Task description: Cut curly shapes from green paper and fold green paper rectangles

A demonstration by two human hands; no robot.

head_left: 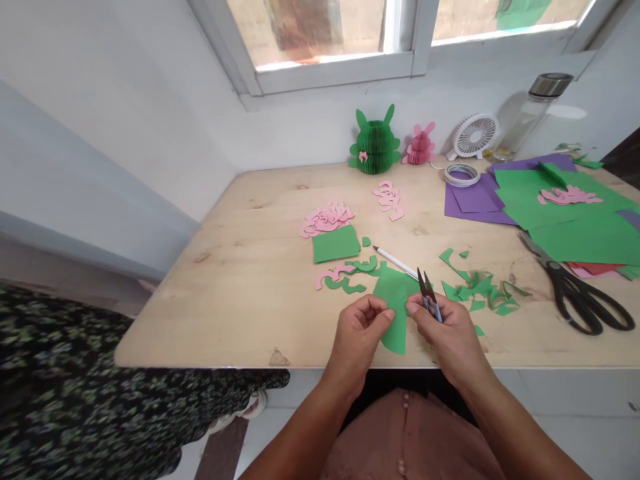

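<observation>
Green paper (397, 337) is at the near edge of the worktop (240, 267), between the two hands. Left hand (357, 333) has its fingers pinched on the paper's left side, probably to steady it. Right hand (457, 340) has its fingers closed round small scissors (430, 292), blades slightly apart and angled away from the body. My read: tucked like that, the tool stays in the palm while thumb and fingertip are free to work at the paper's right edge. Can't tell if those tips actually grip the paper. White pen (396, 260) lies just beyond the sheet, dark tip to the left, likely parked in easy reach. Green offcuts (480, 287) sit right of the hands, seemingly kept apart from the curved green strips (345, 285) and pink cutouts (330, 218) on the left. Green rectangle (336, 244) lies against the pink pile. Large black scissors (555, 267) lie well off to the right, blades toward the paper stack (590, 233); too bulky for small curves, I'd guess. Two paper figures, green (376, 147) and pink (421, 147), stand upright by the wall, probably to stay out of the cutting area.
</observation>
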